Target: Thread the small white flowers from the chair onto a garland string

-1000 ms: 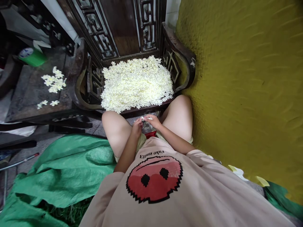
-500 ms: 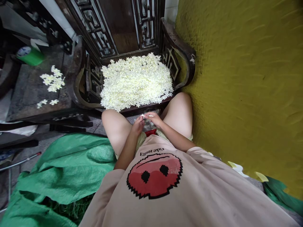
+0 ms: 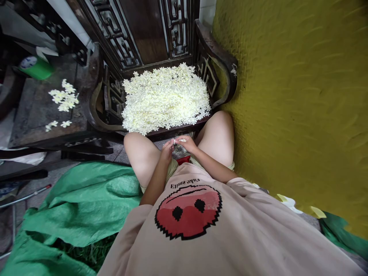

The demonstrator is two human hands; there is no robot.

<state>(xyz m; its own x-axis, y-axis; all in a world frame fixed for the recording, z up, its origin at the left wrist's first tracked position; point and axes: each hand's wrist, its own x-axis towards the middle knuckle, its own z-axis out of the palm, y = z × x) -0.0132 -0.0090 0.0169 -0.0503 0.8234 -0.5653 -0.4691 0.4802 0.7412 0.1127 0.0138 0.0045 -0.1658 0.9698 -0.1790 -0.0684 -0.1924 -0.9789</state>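
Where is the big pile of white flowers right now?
The pile of white flowers covers the seat of the carved wooden chair, just beyond the person's knees, beside the yellow wall.
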